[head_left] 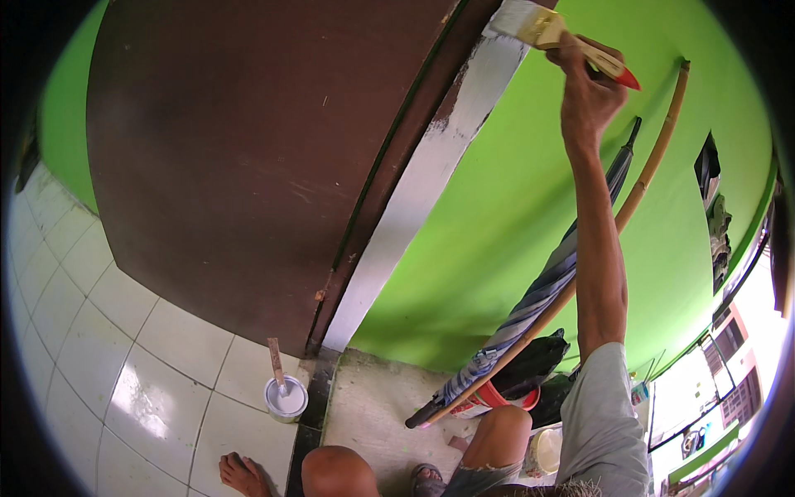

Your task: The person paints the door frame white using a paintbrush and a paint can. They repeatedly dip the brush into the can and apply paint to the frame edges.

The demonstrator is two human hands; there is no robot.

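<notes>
My right hand [588,99] is raised, closed round the handle of a wide wooden paintbrush [603,62] with a red tip. Its bristles, loaded with white paint, touch the upper part of the white-painted door-frame strip [422,170]. Dark patches show through the paint there. Beside the strip is a brown door [232,149]. On the white tiles below stands an open tin of pale paint [286,402] with a stick in it. My left hand is not in view.
A furled striped umbrella [526,298] and a bamboo pole [658,161] lean on the green wall [480,232] by a red bucket [505,398] and dark bags. A pale container [546,451] stands lower right. My knees and feet are at the bottom, over tiles and a concrete floor.
</notes>
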